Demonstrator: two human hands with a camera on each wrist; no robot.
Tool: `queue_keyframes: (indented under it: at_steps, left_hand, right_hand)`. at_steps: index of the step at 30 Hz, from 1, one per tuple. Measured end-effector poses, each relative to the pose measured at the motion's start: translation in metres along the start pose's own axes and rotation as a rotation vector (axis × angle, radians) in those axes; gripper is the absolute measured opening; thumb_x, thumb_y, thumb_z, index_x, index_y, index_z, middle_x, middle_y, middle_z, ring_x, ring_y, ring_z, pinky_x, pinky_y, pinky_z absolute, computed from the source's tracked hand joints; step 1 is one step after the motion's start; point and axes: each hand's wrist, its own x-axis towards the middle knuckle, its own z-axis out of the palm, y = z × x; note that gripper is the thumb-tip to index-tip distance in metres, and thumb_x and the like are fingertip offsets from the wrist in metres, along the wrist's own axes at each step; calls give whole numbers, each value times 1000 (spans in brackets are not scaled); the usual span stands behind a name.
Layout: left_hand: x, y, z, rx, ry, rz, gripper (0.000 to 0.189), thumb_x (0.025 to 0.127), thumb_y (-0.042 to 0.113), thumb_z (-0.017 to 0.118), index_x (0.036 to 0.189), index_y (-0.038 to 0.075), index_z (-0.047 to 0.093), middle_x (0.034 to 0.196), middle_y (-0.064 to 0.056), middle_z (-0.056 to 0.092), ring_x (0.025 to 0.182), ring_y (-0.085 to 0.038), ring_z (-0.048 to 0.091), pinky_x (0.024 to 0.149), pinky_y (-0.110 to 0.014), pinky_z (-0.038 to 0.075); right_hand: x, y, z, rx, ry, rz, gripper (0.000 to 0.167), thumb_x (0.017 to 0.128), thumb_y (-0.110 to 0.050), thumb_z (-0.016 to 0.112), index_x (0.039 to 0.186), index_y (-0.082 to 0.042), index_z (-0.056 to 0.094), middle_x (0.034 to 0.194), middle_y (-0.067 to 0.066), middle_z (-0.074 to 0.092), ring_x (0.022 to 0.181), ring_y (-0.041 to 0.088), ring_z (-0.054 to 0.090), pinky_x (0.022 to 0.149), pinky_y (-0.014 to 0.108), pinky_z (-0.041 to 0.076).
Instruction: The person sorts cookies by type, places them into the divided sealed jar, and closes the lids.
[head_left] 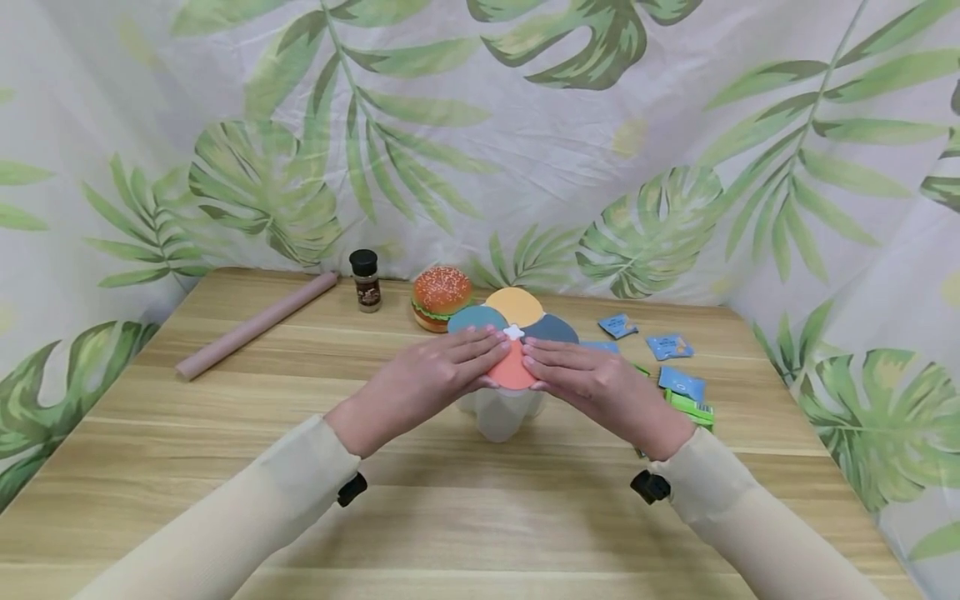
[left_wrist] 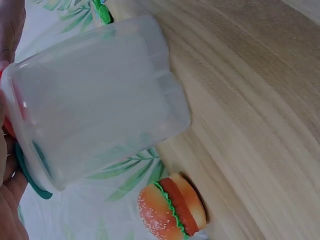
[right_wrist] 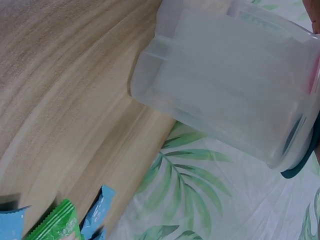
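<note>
A translucent plastic container (head_left: pixel 500 417) with lobed sides stands upright on the table. On top sits its flower-shaped lid (head_left: pixel 513 367), with yellow, teal, dark blue and coral petals around a small white centre. My left hand (head_left: pixel 427 375) rests over the lid's left side, fingers extended toward the centre. Mirroring it, my right hand (head_left: pixel 600 379) lies over the right side with straight fingers. Both thumbs are near the front rim, mostly hidden. In the wrist views the container body (left_wrist: pixel 95 100) looks cloudy; its contents cannot be made out.
A toy hamburger (head_left: pixel 442 296) stands behind the container, left of it. Further left are a black-capped spice jar (head_left: pixel 366 283) and a pinkish rolling pin (head_left: pixel 258 325). Several blue packets (head_left: pixel 670 346) and green packets (head_left: pixel 692 408) lie to the right. Leaf-printed cloth surrounds the wooden table (head_left: pixel 450 533).
</note>
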Motion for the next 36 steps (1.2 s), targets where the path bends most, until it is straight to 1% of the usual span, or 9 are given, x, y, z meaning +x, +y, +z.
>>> queue_keyframes:
  at_steps: [2,5,11,18,22,27,29,34,36]
  left_hand:
    - [0,0,0,-4,3,-2,51,95,24,78,142,8,66,141,-7,70,130,-21,69,109,-34,56]
    - [2,1,1,-13,15,-6,51,94,22,79,141,7,67,140,-7,71,127,-21,70,107,-33,57]
    - [6,-1,-1,-78,21,-13,48,94,21,79,139,6,68,138,-7,72,125,-22,72,105,-33,58]
    - [2,-7,2,-302,1,-90,45,99,21,73,141,8,67,142,-8,70,131,-25,68,108,-36,57]
    - [1,-9,3,-369,7,-138,51,98,27,75,144,8,63,139,-7,71,130,-22,68,108,-36,57]
    - [2,-9,4,-376,-18,-192,65,96,33,77,149,3,55,142,-10,68,128,-24,68,104,-39,60]
    - [2,-9,4,-378,-35,-215,70,95,35,77,152,2,51,145,-12,65,129,-26,67,104,-42,60]
    - [1,-10,4,-390,-70,-263,81,95,37,77,159,2,41,153,-17,58,135,-29,63,108,-45,57]
    - [1,-11,4,-401,-86,-277,86,96,38,76,162,3,35,155,-17,57,138,-28,62,110,-44,56]
  right_hand:
    - [-1,0,-1,18,3,10,38,93,-18,78,129,-5,75,131,13,75,120,28,73,101,31,59]
    - [-2,2,-2,75,17,38,34,101,-23,67,129,-5,75,130,13,75,119,28,74,105,25,56]
    - [-3,6,-3,165,34,60,34,96,-9,74,130,-5,74,129,14,76,120,28,74,111,16,49]
    - [2,4,-5,214,8,122,43,87,3,80,129,-4,74,128,13,76,120,29,73,110,15,49]
    - [10,4,-7,265,6,190,42,88,5,78,128,-5,75,124,9,78,116,26,75,103,14,54]
    - [16,7,-8,357,9,290,32,95,5,71,125,-7,77,116,7,80,103,17,77,88,14,58]
    - [18,9,-10,360,16,340,27,97,3,69,121,-8,78,111,6,81,91,13,75,81,13,57]
    - [24,13,-12,343,31,473,18,100,-4,68,113,-6,81,103,9,82,84,15,74,73,16,55]
    - [27,14,-13,363,26,526,17,102,-7,67,112,-5,81,104,10,82,91,18,77,77,18,58]
